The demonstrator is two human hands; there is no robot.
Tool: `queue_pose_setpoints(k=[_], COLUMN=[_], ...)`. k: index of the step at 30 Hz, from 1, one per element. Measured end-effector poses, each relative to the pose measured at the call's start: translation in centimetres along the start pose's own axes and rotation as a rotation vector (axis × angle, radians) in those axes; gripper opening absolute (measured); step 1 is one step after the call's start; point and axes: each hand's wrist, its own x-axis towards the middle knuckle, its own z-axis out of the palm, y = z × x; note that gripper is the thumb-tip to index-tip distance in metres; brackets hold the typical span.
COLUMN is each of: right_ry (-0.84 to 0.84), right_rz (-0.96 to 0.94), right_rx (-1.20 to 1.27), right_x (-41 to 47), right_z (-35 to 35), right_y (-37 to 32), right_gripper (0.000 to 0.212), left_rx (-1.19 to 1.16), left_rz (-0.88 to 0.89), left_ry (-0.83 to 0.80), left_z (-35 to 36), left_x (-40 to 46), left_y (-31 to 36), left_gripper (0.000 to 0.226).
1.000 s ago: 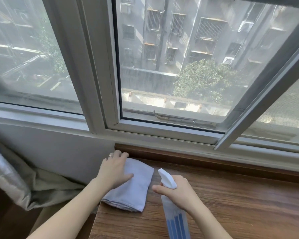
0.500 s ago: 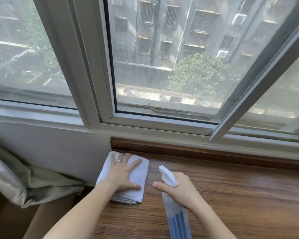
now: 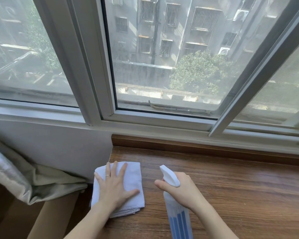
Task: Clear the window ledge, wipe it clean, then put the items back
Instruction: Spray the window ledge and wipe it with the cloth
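Grey curtain (image 3: 41, 185) bunched at far left. White cloth (image 3: 131, 180) is pressed flat on the wooden ledge (image 3: 231, 195) by the left hand (image 3: 114, 188), fingers spread straight. Spray bottle (image 3: 178, 216) is gripped by the right hand (image 3: 181, 192), fingers curled round its neck.

Window ledge (image 3: 231, 178) runs below the window frame (image 3: 162, 121), its left end meeting the wall (image 3: 50, 144). Folded cloth (image 3: 133, 176) lies at the ledge's left end, left hand (image 3: 114, 188) flat on top. Spray bottle (image 3: 177, 213) just right of the cloth, gripped by right hand (image 3: 181, 190). Curtain (image 3: 24, 178) bunched far left, below ledge level.
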Motion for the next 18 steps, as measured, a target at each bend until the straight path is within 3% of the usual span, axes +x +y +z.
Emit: queue_pose_setpoints(k=[8, 18], right_ry=[0.001, 0.021], right_rz=[0.027, 0.016], right_rx=[0.035, 0.041], right_x=[0.4, 0.7], right_z=[-0.2, -0.6], right_y=[-0.2, -0.6], right_gripper=[0.06, 0.052], left_rx=[0.01, 0.061], left_rz=[0.005, 0.141], left_ry=[0.021, -0.022], left_z=[-1.4, -2.8], left_x=[5.4, 8.1], left_y=[0.5, 0.5], left_gripper=[0.108, 0.113])
